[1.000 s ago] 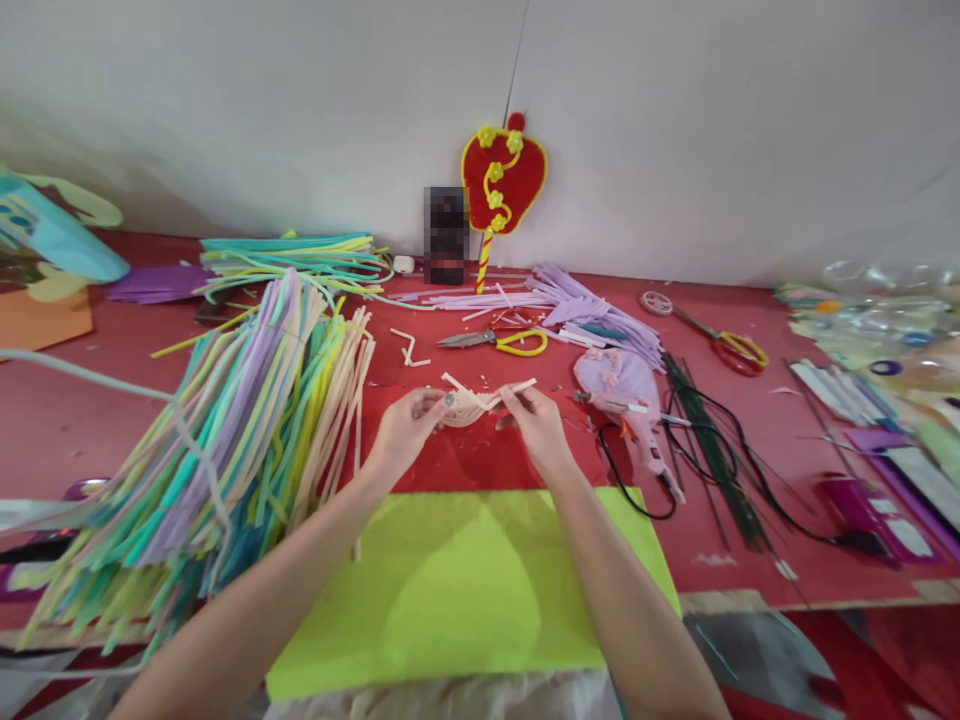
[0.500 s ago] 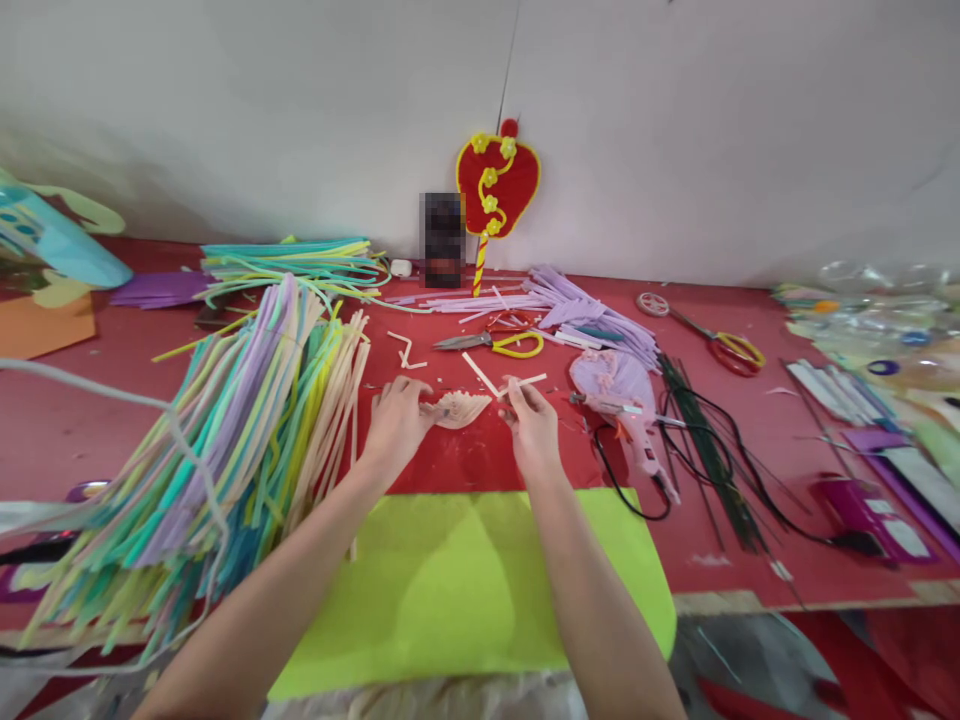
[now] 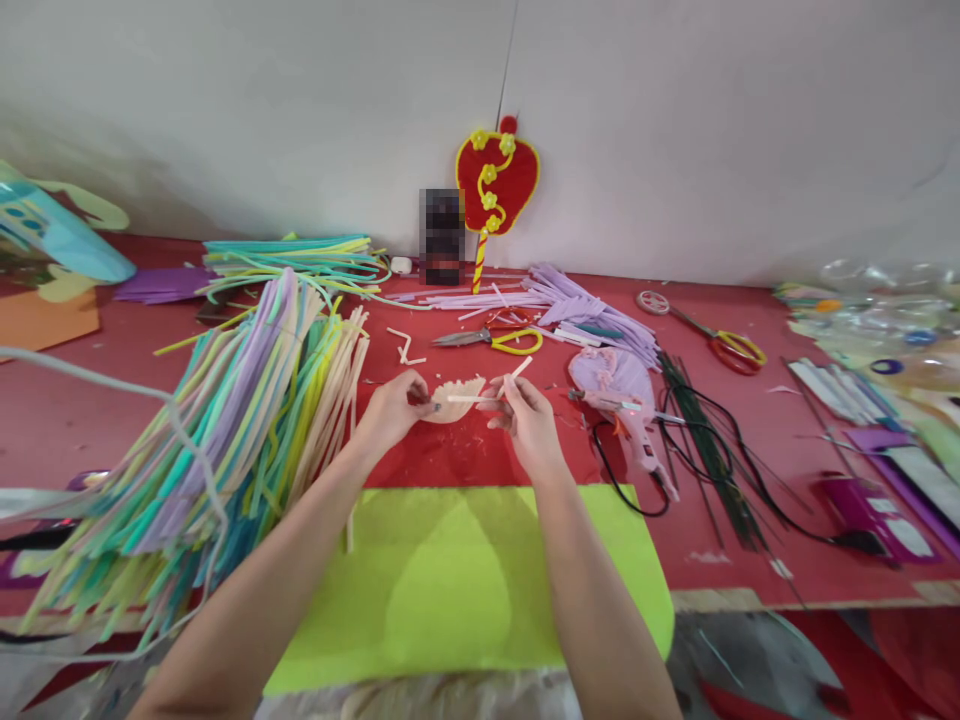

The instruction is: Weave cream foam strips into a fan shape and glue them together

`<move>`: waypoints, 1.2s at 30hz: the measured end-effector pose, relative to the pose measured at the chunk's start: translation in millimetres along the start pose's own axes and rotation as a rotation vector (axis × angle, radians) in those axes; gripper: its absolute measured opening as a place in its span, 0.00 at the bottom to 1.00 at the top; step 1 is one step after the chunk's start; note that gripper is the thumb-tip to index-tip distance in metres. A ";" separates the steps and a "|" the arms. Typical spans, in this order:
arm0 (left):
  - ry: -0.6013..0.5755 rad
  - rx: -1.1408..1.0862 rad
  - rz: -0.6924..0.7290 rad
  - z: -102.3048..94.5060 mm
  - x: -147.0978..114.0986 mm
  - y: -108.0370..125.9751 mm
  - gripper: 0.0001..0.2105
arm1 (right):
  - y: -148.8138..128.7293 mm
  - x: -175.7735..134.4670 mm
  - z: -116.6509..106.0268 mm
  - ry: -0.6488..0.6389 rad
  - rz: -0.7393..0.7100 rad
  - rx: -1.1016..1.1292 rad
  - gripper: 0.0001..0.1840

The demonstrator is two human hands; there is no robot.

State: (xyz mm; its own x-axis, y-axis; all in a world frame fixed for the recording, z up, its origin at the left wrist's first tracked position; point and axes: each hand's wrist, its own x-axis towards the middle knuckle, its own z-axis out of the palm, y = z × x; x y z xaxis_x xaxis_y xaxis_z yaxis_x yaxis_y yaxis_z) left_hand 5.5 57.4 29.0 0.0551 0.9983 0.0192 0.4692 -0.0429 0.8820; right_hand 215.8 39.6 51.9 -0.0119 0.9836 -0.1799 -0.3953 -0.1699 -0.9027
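My left hand [image 3: 396,408] pinches the left end of a cream, fan-shaped piece [image 3: 454,402] with a ridged upper edge, made of what look like pipe cleaners. In my right hand [image 3: 525,408] is a bent cream pipe cleaner [image 3: 519,372]; one leg points up and right, the other reaches left across the fan-shaped piece. Whether that leg touches the piece I cannot tell. Beyond my hands lie yellow-and-red-handled scissors [image 3: 491,340] and cut cream bits [image 3: 405,346]. A pink glue gun [image 3: 637,430] rests to the right of my right hand.
On the left, a big bundle of coloured pipe cleaners [image 3: 225,430] hangs over the table edge. Lilac pipe cleaners [image 3: 592,310] lie behind the glue gun. A red fan-shaped ornament [image 3: 499,185] stands against the wall. A black cable [image 3: 757,500] and green stems [image 3: 709,460] lie right.
My right hand has picked up the bent pipe cleaner from the table and swung one leg over the fan-shaped piece. The piece has tilted in my left hand.
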 end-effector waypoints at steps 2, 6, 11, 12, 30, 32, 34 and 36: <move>0.066 -0.131 0.011 -1.9 2.7 -2.2 0.09 | 0.2 -0.8 -0.6 -0.035 0.014 -0.025 0.16; 0.162 -0.292 0.052 -2.8 4.4 -0.3 0.12 | 6.1 -1.9 0.4 -0.115 0.053 -0.120 0.16; 0.115 -0.327 0.058 0.1 -1.9 4.3 0.13 | 14.3 -2.4 6.1 -0.143 0.043 -0.187 0.17; 0.104 -0.315 0.053 0.8 -3.4 5.1 0.12 | 15.1 -2.3 7.0 -0.146 0.045 -0.184 0.17; -0.081 -0.089 0.115 -0.6 -3.9 -2.7 0.10 | 15.3 0.0 0.9 -0.260 0.100 -0.237 0.17; -0.096 -0.094 0.116 -1.4 -4.8 -1.6 0.09 | 15.5 -0.2 0.0 -0.278 0.117 -0.236 0.18; -0.108 -0.100 0.120 -1.7 -5.6 -0.8 0.09 | 16.3 -0.2 -1.0 -0.297 0.128 -0.239 0.18; -0.112 -0.111 0.122 -1.1 -5.8 -0.6 0.09 | 16.6 -0.1 -1.5 -0.308 0.127 -0.245 0.19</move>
State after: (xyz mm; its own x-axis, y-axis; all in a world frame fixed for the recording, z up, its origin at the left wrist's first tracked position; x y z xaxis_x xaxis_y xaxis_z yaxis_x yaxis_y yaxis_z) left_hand 4.0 51.7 28.9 0.2058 0.9752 0.0820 0.3535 -0.1522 0.9230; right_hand 210.6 36.6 36.3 -0.3358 0.9195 -0.2044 -0.1428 -0.2642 -0.9538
